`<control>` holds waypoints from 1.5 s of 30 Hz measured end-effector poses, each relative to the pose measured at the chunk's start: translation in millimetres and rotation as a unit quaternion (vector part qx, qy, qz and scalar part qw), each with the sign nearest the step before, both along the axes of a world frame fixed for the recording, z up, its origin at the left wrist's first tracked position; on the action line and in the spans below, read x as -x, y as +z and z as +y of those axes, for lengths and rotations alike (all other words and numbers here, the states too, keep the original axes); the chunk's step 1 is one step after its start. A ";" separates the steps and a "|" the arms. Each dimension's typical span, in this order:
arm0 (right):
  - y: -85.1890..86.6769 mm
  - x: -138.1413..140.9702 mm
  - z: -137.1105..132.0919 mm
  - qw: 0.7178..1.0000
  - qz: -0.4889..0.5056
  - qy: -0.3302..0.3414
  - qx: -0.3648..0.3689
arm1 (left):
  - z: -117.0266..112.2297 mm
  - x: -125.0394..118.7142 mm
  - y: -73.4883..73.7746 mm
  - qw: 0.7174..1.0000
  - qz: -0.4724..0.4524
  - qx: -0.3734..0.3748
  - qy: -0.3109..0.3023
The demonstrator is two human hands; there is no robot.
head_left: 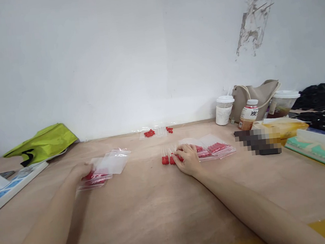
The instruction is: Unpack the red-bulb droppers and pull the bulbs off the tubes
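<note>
My left hand rests on a small stack of clear zip bags holding red-capped pieces, fingers curled over the stack's left edge. My right hand lies palm down on a few loose clear tubes with red caps, fingers bent onto them. Just right of that hand sits another pile of filled zip bags. More red-capped tubes and clear film lie farther back by the wall.
A lime green bag and a white tray sit at the left. At the right stand two lidded cups, a bottle, a beige handbag, black fabric and a green-white box.
</note>
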State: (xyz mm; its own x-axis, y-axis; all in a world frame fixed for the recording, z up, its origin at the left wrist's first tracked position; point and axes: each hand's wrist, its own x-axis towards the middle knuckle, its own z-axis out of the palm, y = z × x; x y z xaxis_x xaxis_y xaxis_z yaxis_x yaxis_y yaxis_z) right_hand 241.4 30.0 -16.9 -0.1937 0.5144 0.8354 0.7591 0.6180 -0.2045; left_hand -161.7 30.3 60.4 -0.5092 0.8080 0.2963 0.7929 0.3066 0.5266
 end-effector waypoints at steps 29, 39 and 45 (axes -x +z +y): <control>5.2 30.7 -34.9 0.940 -0.260 0.191 -0.110 | -69.9 -170.7 -62.7 0.846 -0.500 0.004 -0.184; 4.5 26.9 -34.4 0.945 -0.232 0.222 -0.065 | -100.3 -178.7 -47.3 0.917 0.078 -0.098 -0.378; 7.9 29.0 -39.8 0.943 -0.247 0.220 -0.039 | -96.8 -205.8 -52.7 0.904 0.075 -0.066 -0.416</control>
State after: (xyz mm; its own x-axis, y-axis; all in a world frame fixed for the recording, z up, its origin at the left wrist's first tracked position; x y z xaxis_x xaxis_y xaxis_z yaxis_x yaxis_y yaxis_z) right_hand 212.3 -9.9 -9.0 -0.7500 0.2344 0.6185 0.4162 0.8940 0.1659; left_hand 44.1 -66.5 7.7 0.3127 0.8452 0.4335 0.7858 -0.4866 0.3819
